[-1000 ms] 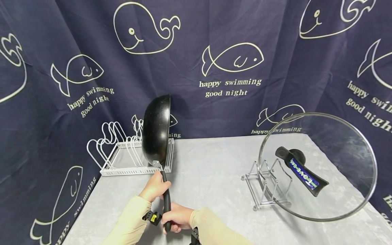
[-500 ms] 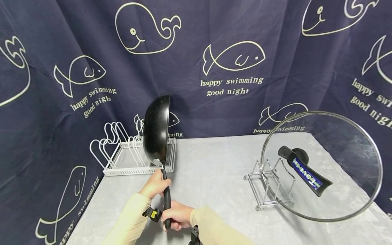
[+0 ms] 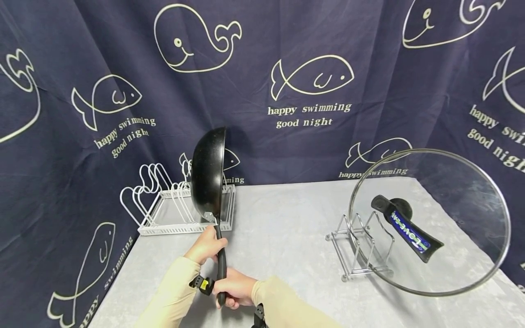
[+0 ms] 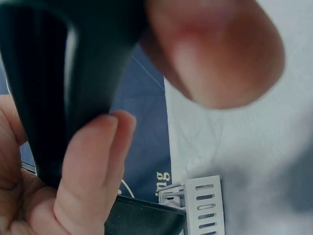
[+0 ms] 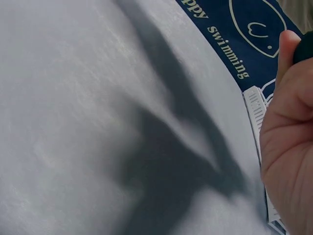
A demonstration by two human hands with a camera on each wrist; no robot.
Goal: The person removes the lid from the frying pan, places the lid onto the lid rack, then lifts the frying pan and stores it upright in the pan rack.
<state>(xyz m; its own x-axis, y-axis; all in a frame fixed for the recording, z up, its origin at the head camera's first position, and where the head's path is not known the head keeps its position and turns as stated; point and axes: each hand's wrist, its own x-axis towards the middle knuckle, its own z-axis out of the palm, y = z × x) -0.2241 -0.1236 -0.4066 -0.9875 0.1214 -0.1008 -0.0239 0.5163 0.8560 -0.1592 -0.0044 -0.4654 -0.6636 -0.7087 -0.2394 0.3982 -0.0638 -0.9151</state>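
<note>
A black wok (image 3: 206, 175) is turned on its side, its open face to the right, at the right end of a white wire rack (image 3: 184, 228). Whether its rim rests in the rack is hidden. My left hand (image 3: 206, 246) grips the black handle (image 3: 222, 264) near the pan. Lower down, my right hand (image 3: 237, 287) holds the same handle close to its end. In the left wrist view, fingers (image 4: 88, 166) wrap round the dark handle (image 4: 93, 58). The right wrist view catches the right hand (image 5: 291, 132) at its edge, with only a bit of handle showing.
On the right, a large glass lid (image 3: 459, 269) with a black handle (image 3: 410, 234) leans in a small chrome rack (image 3: 344, 255). A dark blue curtain (image 3: 311, 150) with whale and fish drawings hangs behind the grey tabletop (image 3: 283, 228).
The wok and both hands have shifted very slightly left since half a second ago. The camera view moved a little too. Both hands keep their hold on the handle.
</note>
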